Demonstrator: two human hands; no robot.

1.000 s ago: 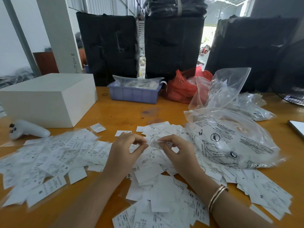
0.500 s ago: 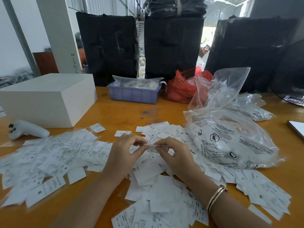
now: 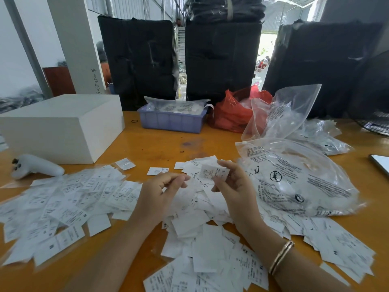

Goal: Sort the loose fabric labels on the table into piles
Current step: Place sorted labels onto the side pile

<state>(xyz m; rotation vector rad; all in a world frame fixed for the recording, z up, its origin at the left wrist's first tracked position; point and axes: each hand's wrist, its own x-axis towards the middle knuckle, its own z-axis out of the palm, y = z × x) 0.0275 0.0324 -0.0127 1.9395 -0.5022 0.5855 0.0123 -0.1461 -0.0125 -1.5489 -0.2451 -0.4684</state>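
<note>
Right hand (image 3: 235, 186) pinches label (image 3: 212, 172); loose labels read "XS" (image 3: 244, 250), "M" (image 3: 50, 247).

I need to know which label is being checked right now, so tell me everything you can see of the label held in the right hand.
The held label is a small white rectangle, thin and limp like woven or printed fabric, with fine dark print too blurred to read. The right hand pinches it at its right edge between thumb and fingers, raised above the middle heap of loose labels, its printed face turned toward the camera. The left hand is close beside it but does not touch it.
</note>
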